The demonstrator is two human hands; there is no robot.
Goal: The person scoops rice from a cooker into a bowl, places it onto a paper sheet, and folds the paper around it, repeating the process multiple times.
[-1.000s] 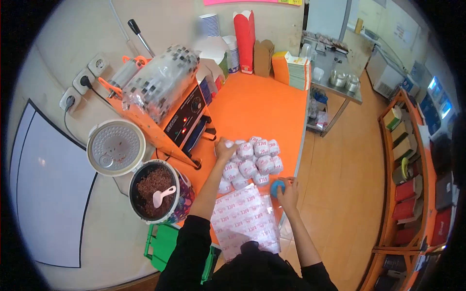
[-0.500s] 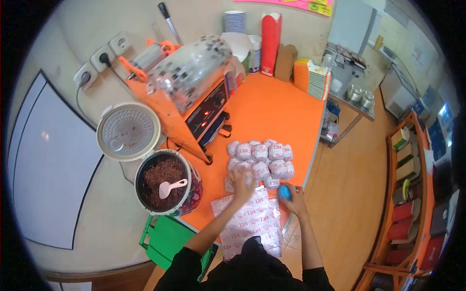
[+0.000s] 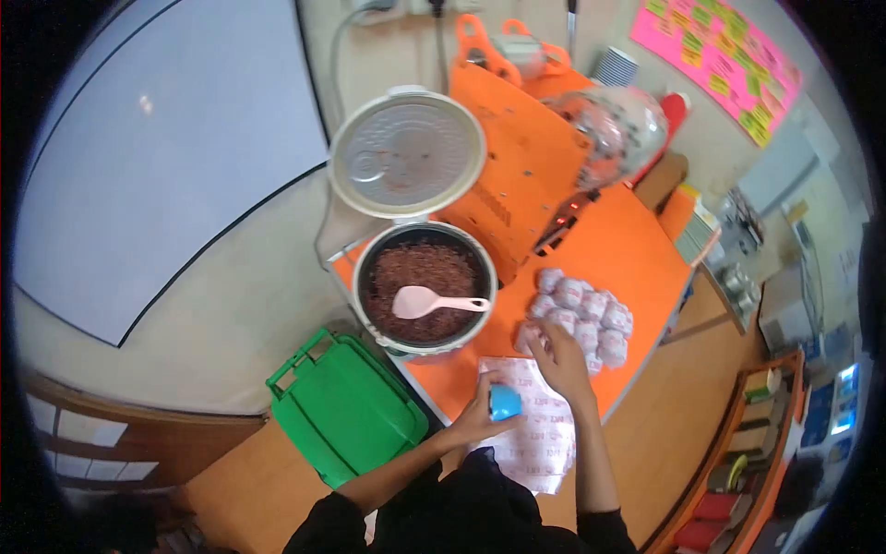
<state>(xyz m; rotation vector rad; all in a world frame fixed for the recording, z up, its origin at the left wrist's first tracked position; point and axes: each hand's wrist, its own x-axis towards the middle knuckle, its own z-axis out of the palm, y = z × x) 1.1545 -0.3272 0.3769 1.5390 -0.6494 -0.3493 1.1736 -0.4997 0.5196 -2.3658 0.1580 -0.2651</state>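
My left hand [image 3: 477,413] is closed around a small blue cup [image 3: 504,403], above the left side of the printed wrapping sheets [image 3: 535,443]. My right hand [image 3: 562,357] reaches to the near left of a pile of wrapped rice portions [image 3: 588,334]. Its fingers close on one wrapped rice portion [image 3: 527,338] at the pile's edge, partly hidden by the fingers. On my left stands an open rice cooker [image 3: 358,305] with dark reddish rice [image 3: 425,263] inside. A pale pink rice paddle [image 3: 420,302] lies on the rice.
The orange sealing machine [image 3: 517,157] stands behind the cooker, whose lid [image 3: 406,157] is raised. A green bin [image 3: 346,406] is at the table's left front. Farther back are stacked cups [image 3: 616,66] and boxes [image 3: 683,217]. An orange shelf [image 3: 748,452] stands at right.
The view has turned left toward the rice cooker. The blue cup has passed from my right hand to my left hand. My right hand has moved to the pile's left edge, where my left hand was.
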